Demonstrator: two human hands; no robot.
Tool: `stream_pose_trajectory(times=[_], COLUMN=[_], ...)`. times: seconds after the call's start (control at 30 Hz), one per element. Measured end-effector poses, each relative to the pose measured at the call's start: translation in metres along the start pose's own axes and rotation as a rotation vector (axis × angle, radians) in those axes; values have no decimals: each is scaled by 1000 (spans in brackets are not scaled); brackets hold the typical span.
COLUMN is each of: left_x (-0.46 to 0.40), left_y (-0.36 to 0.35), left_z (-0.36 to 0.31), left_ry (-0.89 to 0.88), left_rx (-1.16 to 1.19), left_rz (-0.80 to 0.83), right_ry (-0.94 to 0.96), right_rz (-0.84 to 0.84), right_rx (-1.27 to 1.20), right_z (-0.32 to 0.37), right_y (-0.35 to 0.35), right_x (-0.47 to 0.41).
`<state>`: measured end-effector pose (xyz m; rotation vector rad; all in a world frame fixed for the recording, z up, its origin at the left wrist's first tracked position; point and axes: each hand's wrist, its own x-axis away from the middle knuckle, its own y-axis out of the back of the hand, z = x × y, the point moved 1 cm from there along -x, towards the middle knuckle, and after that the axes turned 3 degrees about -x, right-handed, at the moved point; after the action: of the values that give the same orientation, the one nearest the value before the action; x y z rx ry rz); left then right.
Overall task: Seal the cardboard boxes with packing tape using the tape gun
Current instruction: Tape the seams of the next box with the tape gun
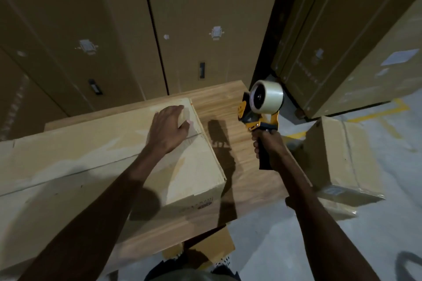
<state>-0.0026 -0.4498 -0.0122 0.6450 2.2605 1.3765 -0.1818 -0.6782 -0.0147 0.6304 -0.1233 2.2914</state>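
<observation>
Cardboard box (pixel 96 166) sits on a wooden table (pixel 239 166), taking up the table's left and middle, flaps down, center seam running across the top toward the far right edge. Left arm reaches over the lid; left hand (pixel 170 128) lies palm down near the far right corner of the box top, right by the seam end, fingers straight and spread a bit, pressing on the flap, gripping nothing. Glossy patches on the lid look like tape, can't tell for sure. Right hand (pixel 267 143) is off the box, held over the bare right part of the table, fingers wrapped tight round the black handle of the tape gun (pixel 260 121). Gun is yellow and black, upright, clear tape roll (pixel 267 97) on top, not touching box or table; its shadow falls on the wood between box and gun. Right of the table, a second closed box (pixel 342 155) on the grey floor (pixel 388 223), yellow floor line (pixel 386 109) past it. Farther back, tall cartons (pixel 194 29) stand in a row behind the table, more on the right (pixel 354 41) with white labels
</observation>
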Motion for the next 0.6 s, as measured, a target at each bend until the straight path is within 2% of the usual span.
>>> stream_pose_trajectory(times=[0.1, 0.2, 0.27, 0.4, 0.6], left_x=[-19, -30, -32, -31, -19], left_y=[4, 11, 19, 22, 22], left_z=[-22, -46, -58, -68, -55], left_ry=[64, 112, 100, 82, 58], left_rx=[340, 775, 932, 1090, 1116], left_rz=[19, 257, 391, 478, 472], right_ry=[-42, -103, -121, -119, -94], right_rz=[83, 177, 212, 241, 201], right_rx=[-109, -191, -239, -323, -368], right_z=[33, 54, 61, 63, 63], right_y=[-8, -19, -27, -39, -42], right_x=[26, 51, 66, 87, 104])
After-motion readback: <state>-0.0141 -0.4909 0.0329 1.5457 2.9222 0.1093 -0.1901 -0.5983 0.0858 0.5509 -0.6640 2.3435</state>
